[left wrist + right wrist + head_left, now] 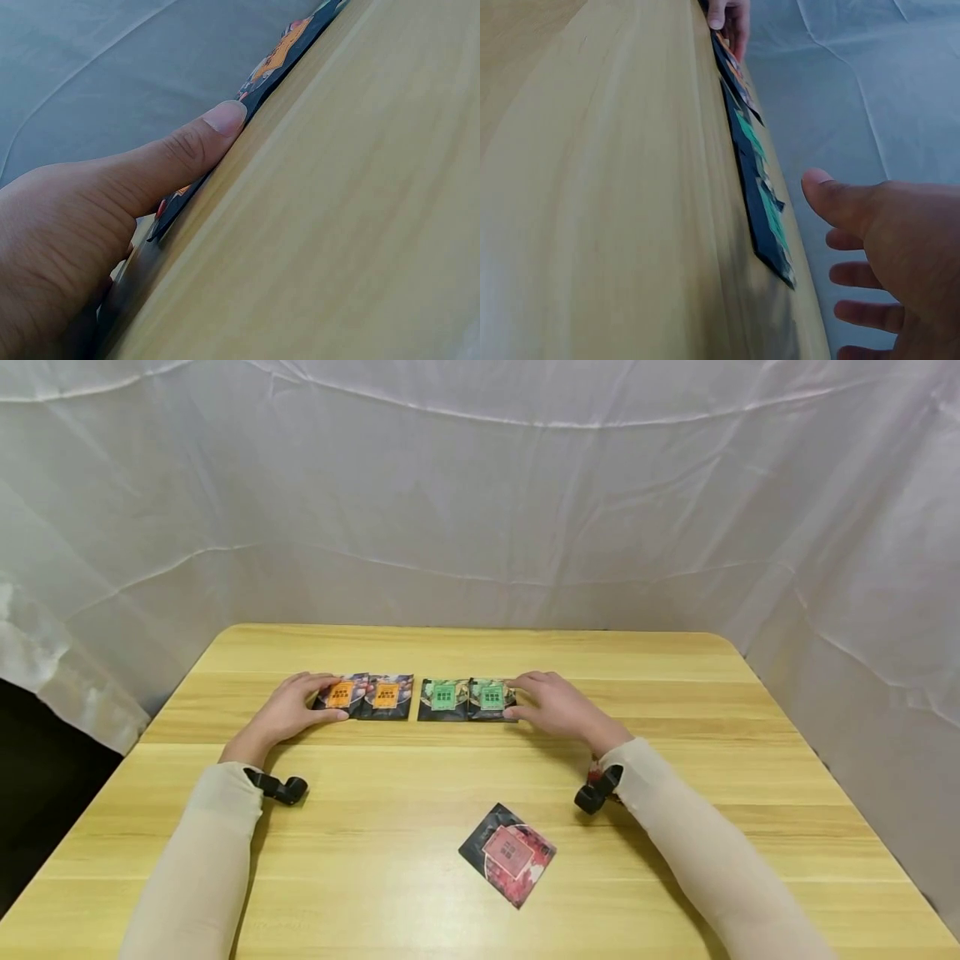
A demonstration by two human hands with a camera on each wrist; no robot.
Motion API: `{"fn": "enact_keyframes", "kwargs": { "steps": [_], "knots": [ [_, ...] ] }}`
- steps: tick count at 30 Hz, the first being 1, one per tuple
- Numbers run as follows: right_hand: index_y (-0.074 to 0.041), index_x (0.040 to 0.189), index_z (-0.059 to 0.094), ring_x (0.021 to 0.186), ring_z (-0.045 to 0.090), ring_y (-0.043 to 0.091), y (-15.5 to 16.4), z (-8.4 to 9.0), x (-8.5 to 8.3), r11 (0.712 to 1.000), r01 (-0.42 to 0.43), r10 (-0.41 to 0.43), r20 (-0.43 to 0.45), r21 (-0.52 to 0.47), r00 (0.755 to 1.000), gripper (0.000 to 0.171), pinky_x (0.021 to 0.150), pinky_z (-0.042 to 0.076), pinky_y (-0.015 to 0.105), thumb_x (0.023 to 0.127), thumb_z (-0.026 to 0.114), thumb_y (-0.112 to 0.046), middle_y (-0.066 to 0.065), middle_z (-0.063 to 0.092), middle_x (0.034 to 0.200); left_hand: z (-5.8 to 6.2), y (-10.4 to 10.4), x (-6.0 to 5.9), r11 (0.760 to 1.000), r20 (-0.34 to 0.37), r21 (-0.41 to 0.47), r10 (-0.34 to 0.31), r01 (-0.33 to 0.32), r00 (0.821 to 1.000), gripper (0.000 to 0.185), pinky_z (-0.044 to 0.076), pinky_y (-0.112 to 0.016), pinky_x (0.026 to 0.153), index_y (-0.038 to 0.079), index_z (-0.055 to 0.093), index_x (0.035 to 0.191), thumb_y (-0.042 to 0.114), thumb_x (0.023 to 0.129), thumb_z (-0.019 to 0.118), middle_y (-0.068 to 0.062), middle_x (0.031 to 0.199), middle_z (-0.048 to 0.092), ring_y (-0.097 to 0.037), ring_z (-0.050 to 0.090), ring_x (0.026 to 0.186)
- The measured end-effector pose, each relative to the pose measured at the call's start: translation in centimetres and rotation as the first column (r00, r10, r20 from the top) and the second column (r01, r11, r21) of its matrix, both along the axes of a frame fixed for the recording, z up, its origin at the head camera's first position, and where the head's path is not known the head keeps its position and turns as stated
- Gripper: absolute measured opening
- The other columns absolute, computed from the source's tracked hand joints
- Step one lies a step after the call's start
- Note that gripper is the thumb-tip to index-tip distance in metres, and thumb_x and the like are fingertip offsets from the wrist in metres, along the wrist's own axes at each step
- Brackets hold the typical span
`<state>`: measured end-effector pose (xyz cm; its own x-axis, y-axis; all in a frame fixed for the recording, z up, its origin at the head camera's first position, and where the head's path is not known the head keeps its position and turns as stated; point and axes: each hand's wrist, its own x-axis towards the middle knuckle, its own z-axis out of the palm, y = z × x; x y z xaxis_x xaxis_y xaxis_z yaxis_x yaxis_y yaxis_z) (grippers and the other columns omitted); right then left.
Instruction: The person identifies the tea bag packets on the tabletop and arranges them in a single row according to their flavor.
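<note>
Flanking packet row (417, 697), both hands' fingers (333, 714).

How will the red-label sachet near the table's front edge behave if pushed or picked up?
The red-label sachet lies flat and thin on the wooden table, so it probably slides rather than rolls or tips. It looks like a small foil-type pouch, likely light and somewhat floppy. With so low an edge, fingers may struggle to get under it; dragging it to the table edge might help.

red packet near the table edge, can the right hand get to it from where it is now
Probably yes. The red packet lies alone on bare table, nearer the person than the right hand, which rests by the green packets; nothing lies between.
</note>
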<state>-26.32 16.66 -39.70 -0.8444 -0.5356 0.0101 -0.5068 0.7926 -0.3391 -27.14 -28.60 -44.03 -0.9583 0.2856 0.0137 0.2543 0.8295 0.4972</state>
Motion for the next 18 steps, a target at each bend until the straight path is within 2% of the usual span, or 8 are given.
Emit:
{"fn": "enact_keyframes", "kwargs": {
  "steps": [10, 18],
  "knots": [
    [-0.006, 0.142, 0.051, 0.133, 0.041, 0.037, 4.0, 1.0, 1.6, 0.998, -0.057, 0.057, 0.008, -0.034, 0.998, 0.059, 0.112, 0.029, 0.055, 0.096, 0.063, -0.040, 0.015, 0.050, 0.143, 0.0, 0.1, -0.1, 1.000, 0.000, 0.000, -0.007, 0.007, 1.000, 0.087, 0.013, -0.067, 0.111, 0.007, 0.041, 0.150, 0.058, 0.084, 0.069, -0.022, 0.152, 0.034, -0.048, 0.014, 0.142],
    [-0.009, 0.143, 0.051, 0.132, 0.043, 0.038, 7.0, 1.1, 3.2, 0.999, -0.035, 0.037, 0.034, -0.042, 0.999, 0.058, 0.109, 0.032, 0.057, 0.095, 0.064, -0.039, 0.015, 0.051, 0.142, -0.1, -0.1, -0.2, 1.000, 0.004, -0.005, -0.006, 0.006, 1.000, 0.087, 0.013, -0.067, 0.111, 0.007, 0.041, 0.150, 0.058, 0.084, 0.069, -0.022, 0.152, 0.035, -0.048, 0.014, 0.143]
  ]
}}
